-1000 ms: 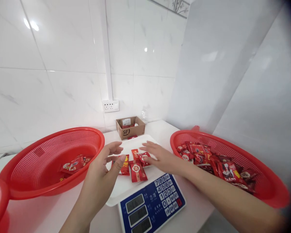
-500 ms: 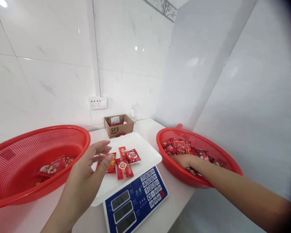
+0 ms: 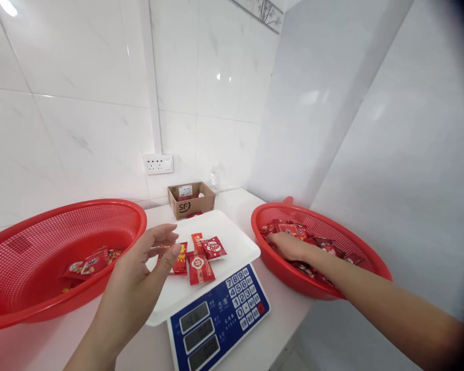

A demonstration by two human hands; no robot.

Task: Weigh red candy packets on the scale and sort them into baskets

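Note:
A blue electronic scale (image 3: 216,322) with a white weighing tray (image 3: 235,242) stands in front of me, and several red snack packets (image 3: 197,255) lie on the tray. My left hand (image 3: 139,270) hovers at the tray's left edge with fingers apart and slightly curled, holding nothing. My right hand (image 3: 288,245) reaches into the right red basket (image 3: 355,242), resting among its red packets (image 3: 290,229); its fingertips are hidden by the rim and packets. The left red basket (image 3: 31,304) holds a few packets (image 3: 90,263).
A small open cardboard box (image 3: 191,199) stands by the tiled wall behind the scale, under a wall socket (image 3: 158,164). A clear bottle (image 3: 214,180) stands beside the box. White walls close the counter at the back and right.
My right hand left the scale tray and went into the right basket, then shifted a little toward its near-left side. My left hand has stayed at the tray's edge.

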